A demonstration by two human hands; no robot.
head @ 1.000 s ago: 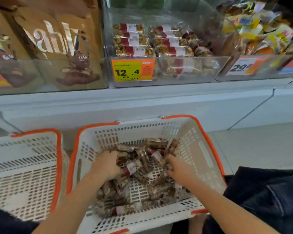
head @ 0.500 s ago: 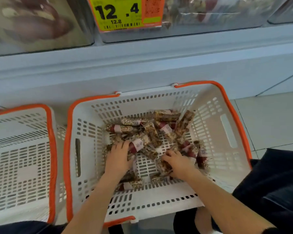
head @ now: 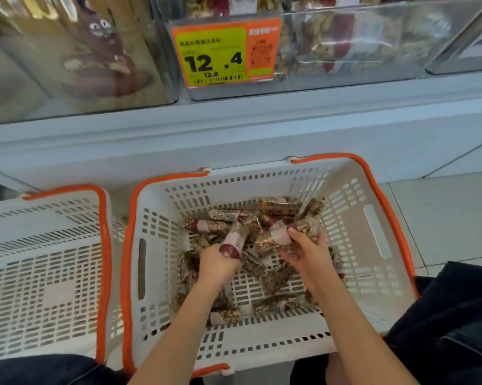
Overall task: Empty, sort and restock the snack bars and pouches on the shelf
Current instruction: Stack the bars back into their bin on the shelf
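Note:
A white basket with an orange rim sits on the floor below the shelf, holding several clear-wrapped nut snack bars with red and white labels. My left hand grips one bar by its red end, tilted up and to the right. My right hand holds a bunch of bars lifted slightly above the pile. More of the same bars lie in the clear shelf bin behind the price tag.
A second white, orange-rimmed basket with nothing in it stands to the left. Brown pouches with a cartoon figure fill the left shelf bin. The tiled floor lies right, and dark clothing shows at the lower right.
Both hands have risen from the pile, each holding bars now. The view has tilted up slightly, showing more of the shelf bin and price tag.

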